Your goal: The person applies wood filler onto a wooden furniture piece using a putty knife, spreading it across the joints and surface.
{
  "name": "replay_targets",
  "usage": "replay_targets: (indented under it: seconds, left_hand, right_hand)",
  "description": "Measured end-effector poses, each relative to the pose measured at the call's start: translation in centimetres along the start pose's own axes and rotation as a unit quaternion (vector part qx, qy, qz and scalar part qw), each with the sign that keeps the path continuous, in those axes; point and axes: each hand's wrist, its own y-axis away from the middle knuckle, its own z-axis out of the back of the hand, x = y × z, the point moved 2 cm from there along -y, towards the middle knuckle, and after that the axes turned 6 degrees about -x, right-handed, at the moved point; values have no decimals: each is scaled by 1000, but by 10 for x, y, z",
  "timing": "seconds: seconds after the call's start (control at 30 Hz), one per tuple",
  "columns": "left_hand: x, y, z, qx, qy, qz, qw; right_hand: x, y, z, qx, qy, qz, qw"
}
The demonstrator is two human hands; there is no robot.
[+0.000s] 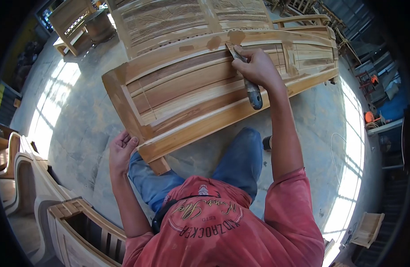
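Note:
A long wooden panel (pixel 187 95) with a frame and horizontal slats lies tilted across the view above my knees. My right hand (pixel 257 66) is wrapped round the handle of a putty knife (pixel 252 93), whose blade touches the panel's upper rail. Brown patches of filler (pixel 214 43) mark that rail near the blade. At the panel's lower left corner is my left hand (pixel 123 147), its fingers curled beside the frame's edge; whether they grip the wood is hard to tell.
Behind the panel stands a larger carved wooden panel (pixel 165 22). Curved wooden furniture (pixel 35 178) fills the lower left. A chair-like piece (pixel 71 22) and a round container (pixel 99 26) are at the upper left. A small wooden piece (pixel 368 229) lies at the lower right.

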Motion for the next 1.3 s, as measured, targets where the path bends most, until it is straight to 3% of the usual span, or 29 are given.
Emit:
replay_targets:
  seconds: [0.07,0.2,0.4,0.57,0.7,0.9,1.07,1.3]
  left_hand:
    - [-2,0,1,-1,-2,-8,1000]
    - [-3,2,-1,-2,-13,-3,1000]
    - [0,2,-2,-10,-12,-1,1000]
    - [-1,1,-1,-27,2,-4,1000]
    - [0,2,-2,-19,5,2,1000]
    - [7,1,6,-17,19,17,1000]
    - [4,-2,0,3,34,-17,999]
    - [4,1,3,-13,40,-5,999]
  right_hand:
    - [5,5,-2,11,16,8,1000]
    - [7,9,-15,-70,59,204,975]
    - [3,-5,-17,-60,89,200,974]
    - [4,4,-8,-12,145,133,980]
    - [12,4,-2,-17,-21,-8,1000]
    - [31,5,-33,-51,-45,37,997]
    - [51,38,-33,53,-11,13,998]
    - [91,41,-62,-16,-18,74,997]
